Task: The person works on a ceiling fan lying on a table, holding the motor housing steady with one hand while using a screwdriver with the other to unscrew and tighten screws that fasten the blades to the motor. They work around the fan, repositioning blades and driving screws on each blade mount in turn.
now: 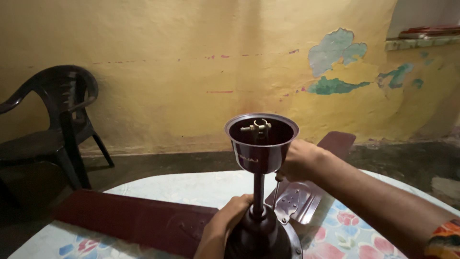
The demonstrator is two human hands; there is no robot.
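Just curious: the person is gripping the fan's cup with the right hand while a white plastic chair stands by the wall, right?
Not quite: the chair is dark, not white, as the head view shows. The right hand does grip the cup, and the chair stands by the wall.

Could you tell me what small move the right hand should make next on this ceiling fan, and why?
Probably turn the screwdriver gently: the right hand holds it beside the rod, tip down by the blade bracket, while the left hand steadies the motor housing.
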